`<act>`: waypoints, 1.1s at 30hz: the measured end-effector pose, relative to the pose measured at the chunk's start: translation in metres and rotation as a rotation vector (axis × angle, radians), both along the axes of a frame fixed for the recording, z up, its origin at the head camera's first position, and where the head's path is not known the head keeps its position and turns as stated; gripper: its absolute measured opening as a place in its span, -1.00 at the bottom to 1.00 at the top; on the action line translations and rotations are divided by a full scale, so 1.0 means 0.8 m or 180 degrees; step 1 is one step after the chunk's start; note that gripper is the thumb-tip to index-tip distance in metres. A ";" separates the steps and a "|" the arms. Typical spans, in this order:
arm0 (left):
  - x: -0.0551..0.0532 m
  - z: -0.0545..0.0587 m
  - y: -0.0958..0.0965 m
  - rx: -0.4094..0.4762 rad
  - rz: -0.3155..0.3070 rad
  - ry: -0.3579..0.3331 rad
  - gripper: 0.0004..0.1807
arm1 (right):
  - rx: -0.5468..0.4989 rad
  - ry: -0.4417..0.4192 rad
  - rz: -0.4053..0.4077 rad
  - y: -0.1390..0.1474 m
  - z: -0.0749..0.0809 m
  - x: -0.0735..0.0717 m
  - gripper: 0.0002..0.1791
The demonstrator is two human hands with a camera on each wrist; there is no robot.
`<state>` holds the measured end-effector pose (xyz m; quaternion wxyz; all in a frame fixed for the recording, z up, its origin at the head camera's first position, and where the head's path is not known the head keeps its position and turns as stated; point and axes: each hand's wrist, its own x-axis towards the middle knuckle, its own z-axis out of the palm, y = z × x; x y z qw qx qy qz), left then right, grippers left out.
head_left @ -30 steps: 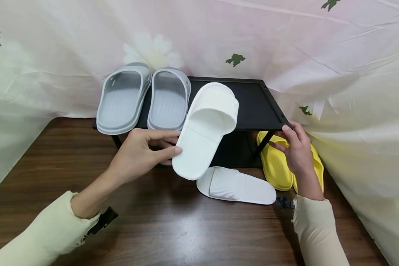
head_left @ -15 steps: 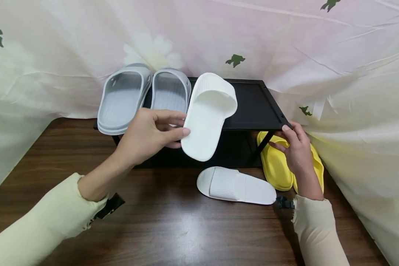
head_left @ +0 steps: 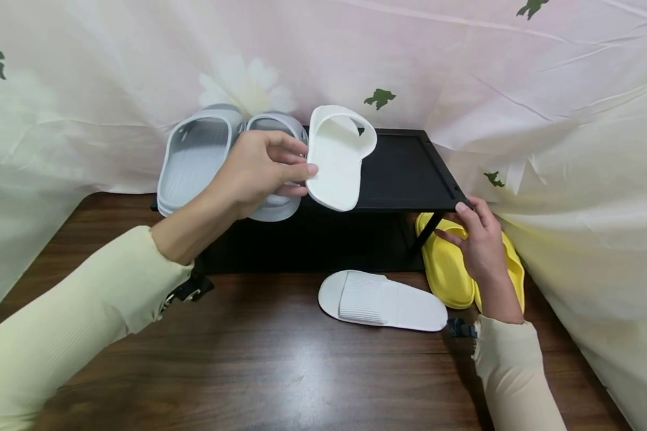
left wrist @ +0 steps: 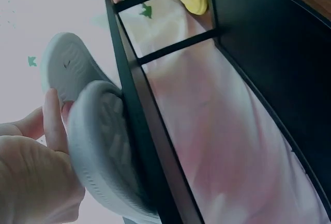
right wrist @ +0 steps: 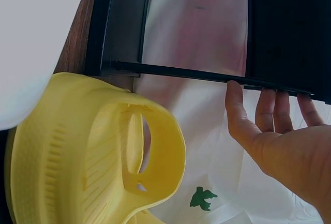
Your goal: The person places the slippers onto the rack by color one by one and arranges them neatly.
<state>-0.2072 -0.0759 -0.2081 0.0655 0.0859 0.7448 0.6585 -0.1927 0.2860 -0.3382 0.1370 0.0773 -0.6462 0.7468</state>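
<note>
Over the black two-tier shoe rack (head_left: 404,170), my left hand (head_left: 261,170) pinches a white slide slipper (head_left: 334,164) by its left edge near the heel, thumb on the footbed. Its toe points to the back wall. A pair of grey clogs stands on the rack's top at left. My left arm partly covers the left clog (head_left: 189,167), and the hand hides much of the right clog (head_left: 275,209). In the left wrist view, the held slipper (left wrist: 67,63) shows beyond the grey clog. My right hand (head_left: 485,245) grips the rack's front right corner, fingertips along its side edge.
A second white slipper (head_left: 415,305) lies sideways on the brown wooden floor (head_left: 280,371) before the rack. Two yellow clogs (head_left: 447,269) stand at the rack's right end, partly behind my right hand. Floral cloth (head_left: 442,66) hangs behind and at both sides.
My left hand has carried the white slipper up and away from me, over the rack's top beside the grey clogs, tilting it flatter. The right hand has stayed at the corner.
</note>
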 end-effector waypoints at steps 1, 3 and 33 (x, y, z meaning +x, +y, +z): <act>-0.004 0.000 0.001 0.0018 0.0020 -0.0053 -0.57 | 0.0004 -0.0004 0.0002 0.000 0.000 0.000 -0.81; -0.011 0.001 0.004 0.0058 0.0053 -0.0151 -0.55 | 0.0010 -0.0011 0.0008 0.000 -0.001 -0.001 -0.81; -0.030 -0.005 0.037 -0.0161 0.0116 -0.0301 -0.56 | -0.0036 -0.0016 0.0041 0.002 -0.001 -0.001 -0.80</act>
